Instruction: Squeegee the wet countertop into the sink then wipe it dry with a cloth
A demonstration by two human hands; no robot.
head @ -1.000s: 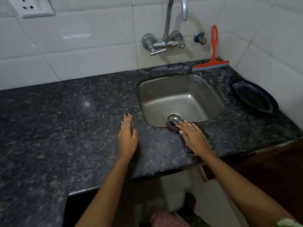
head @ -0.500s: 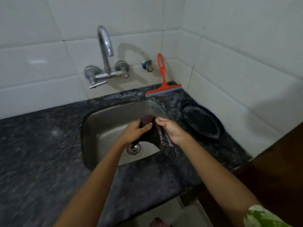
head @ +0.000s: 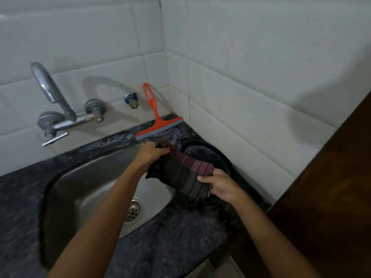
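Observation:
A dark striped cloth [head: 180, 174] is stretched in the air between my two hands, above the right edge of the steel sink [head: 84, 189]. My left hand [head: 149, 154] grips its far corner near the back of the counter. My right hand [head: 219, 186] grips the near end, over the dark granite countertop [head: 176, 241]. An orange squeegee [head: 157, 122] leans against the tiled wall behind the sink, its blade resting on the counter.
A black round pan [head: 208, 155] sits on the counter in the right corner, partly behind the cloth. A metal tap [head: 54, 109] juts from the back wall over the sink. A brown wooden panel [head: 329, 197] stands at the right.
Both hands lifted the cloth off the counter's front edge, bunched it over the sink, then pulled it open and carried it right towards the pan. The view swung right.

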